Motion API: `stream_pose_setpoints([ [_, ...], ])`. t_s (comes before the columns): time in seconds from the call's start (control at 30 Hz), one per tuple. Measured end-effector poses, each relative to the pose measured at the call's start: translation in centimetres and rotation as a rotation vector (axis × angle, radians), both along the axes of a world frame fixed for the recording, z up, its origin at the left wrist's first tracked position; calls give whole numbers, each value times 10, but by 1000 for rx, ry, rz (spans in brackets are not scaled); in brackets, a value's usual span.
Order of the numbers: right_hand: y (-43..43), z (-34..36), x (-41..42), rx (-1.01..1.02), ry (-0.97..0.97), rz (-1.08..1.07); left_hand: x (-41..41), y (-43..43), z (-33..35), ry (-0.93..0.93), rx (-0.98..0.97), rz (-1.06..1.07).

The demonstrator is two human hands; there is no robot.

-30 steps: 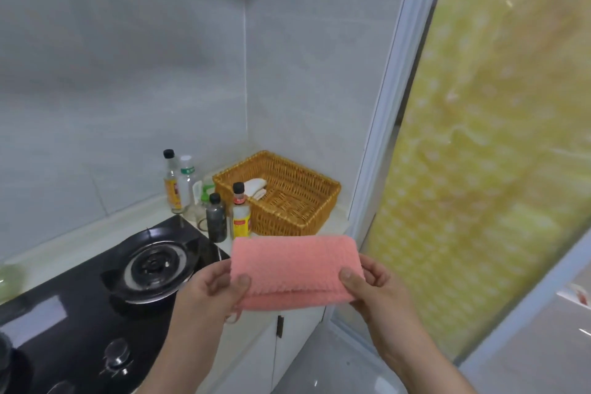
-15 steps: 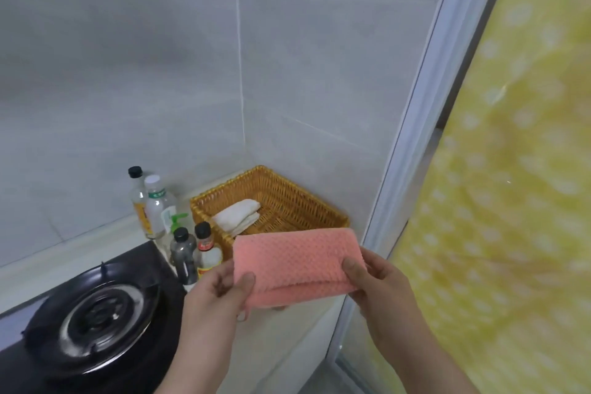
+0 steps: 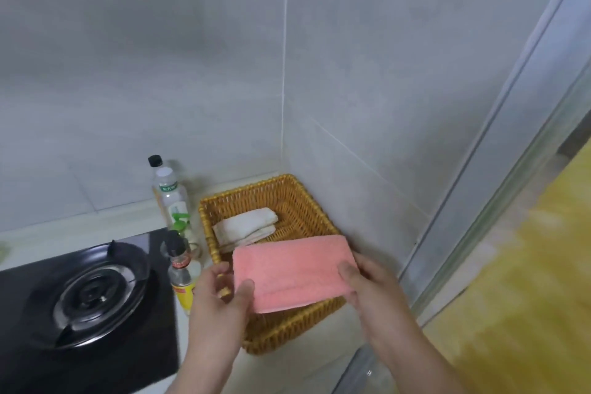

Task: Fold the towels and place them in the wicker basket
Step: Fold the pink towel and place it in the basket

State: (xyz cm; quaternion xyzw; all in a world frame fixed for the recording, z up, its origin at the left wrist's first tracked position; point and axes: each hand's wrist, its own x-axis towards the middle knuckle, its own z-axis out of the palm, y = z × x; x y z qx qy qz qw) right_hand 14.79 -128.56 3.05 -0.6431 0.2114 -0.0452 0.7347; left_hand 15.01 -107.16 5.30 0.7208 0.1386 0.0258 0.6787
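Two bare hands: left hand (image 3: 219, 294) over the near left corner of the wicker basket (image 3: 249, 184), right hand (image 3: 374, 288) over its near right side. Likewise bare forearms (image 3: 415, 352), as far as seen. Outlines slightly blurred.

I see a pale bench (image 3: 96, 227); on it stand the wicker basket (image 3: 287, 329), several bottles (image 3: 174, 201), and a black hob (image 3: 96, 291).

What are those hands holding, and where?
A folded pink towel: the left hand pinches its left end, the right hand its right end.
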Motion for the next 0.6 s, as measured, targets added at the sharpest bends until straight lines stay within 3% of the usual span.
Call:
stream_pose_setpoints([
  [0.33,7,-41,97,-54,141,98,65,-5,-30,-22,216,152],
  [0.6,-6,-67,149,-150,265,118,110,-34,-75,-6,393,151],
])
